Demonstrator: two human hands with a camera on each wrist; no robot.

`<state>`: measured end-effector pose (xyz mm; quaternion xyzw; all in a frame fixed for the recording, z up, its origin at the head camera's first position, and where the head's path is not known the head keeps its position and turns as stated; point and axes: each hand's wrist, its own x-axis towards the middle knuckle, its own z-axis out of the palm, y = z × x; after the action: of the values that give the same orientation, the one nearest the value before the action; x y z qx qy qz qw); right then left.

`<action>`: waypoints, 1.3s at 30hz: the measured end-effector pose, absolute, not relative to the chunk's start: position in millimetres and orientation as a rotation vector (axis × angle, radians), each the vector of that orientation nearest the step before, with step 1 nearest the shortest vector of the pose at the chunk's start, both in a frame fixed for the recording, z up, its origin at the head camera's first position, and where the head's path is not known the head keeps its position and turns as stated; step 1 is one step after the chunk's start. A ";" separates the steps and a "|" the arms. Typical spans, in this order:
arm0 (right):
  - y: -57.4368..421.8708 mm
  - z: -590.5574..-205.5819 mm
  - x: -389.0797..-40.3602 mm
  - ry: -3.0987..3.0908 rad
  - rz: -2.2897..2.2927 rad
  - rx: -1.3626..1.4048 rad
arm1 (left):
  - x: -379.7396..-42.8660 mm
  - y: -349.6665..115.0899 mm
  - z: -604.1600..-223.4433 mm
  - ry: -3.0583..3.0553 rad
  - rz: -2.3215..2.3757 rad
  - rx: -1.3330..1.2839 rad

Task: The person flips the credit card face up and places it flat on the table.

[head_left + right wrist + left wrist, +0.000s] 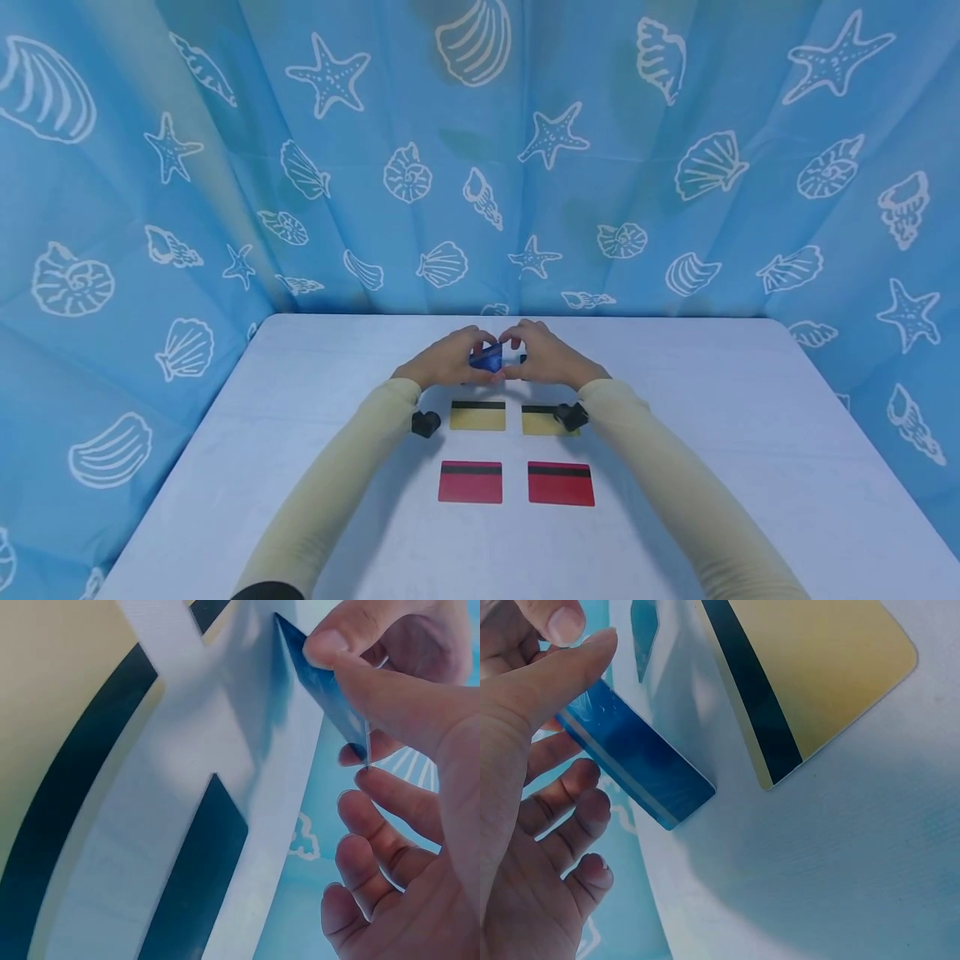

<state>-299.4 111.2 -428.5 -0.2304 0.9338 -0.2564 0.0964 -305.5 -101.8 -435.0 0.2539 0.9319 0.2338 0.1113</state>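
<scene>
A blue card [487,360] is held raised above the far part of the table, tilted, with a pale stripe along one long side in the left wrist view. My left hand [448,358] grips it between thumb and fingers. From the other side, my right hand [551,358] pinches the same card [330,701] near its edge, the two thumbs meeting at it. The other fingers of both hands are loosely bent. Beneath the right hand, another dark blue card [195,877] lies on the table, mostly covered in the head view.
Two gold cards [477,419] with black stripes lie just nearer than the hands, the right one partly covered by a black wrist device [572,417]. Two red cards [561,492] lie closer still on the white table [712,400]. A blue seashell-patterned curtain [480,167] hangs behind.
</scene>
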 end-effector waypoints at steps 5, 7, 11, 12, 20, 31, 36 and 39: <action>114.5 -431.8 -299.4 2.759 -0.755 -0.660 | -306.9 -100.2 -433.0 2.752 0.665 0.746; 115.0 -433.2 -299.2 2.750 -0.760 -0.643 | -307.3 -100.1 -432.0 2.759 0.659 0.739; 114.4 -435.7 -299.1 2.748 -0.767 -0.625 | -307.1 -100.7 -430.1 2.767 0.656 0.723; 114.1 -436.3 -299.1 2.749 -0.765 -0.628 | -306.8 -100.9 -429.5 2.766 0.659 0.720; 113.8 -443.4 -299.7 2.745 -0.765 -0.642 | -305.6 -101.0 -427.4 2.763 0.674 0.735; 108.9 -443.2 -294.4 2.745 -0.766 -0.662 | -305.4 -103.0 -424.3 2.760 0.703 0.766; 106.6 -443.3 -294.3 2.744 -0.756 -0.664 | -304.5 -103.5 -423.0 2.757 0.722 0.774; 105.9 -444.1 -294.6 2.741 -0.753 -0.656 | -304.3 -103.8 -423.3 2.748 0.741 0.772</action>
<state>-294.6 105.9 -444.1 -0.2234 0.9336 -0.2566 0.1121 -304.3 -103.8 -423.3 0.2604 0.9275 0.2501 0.0963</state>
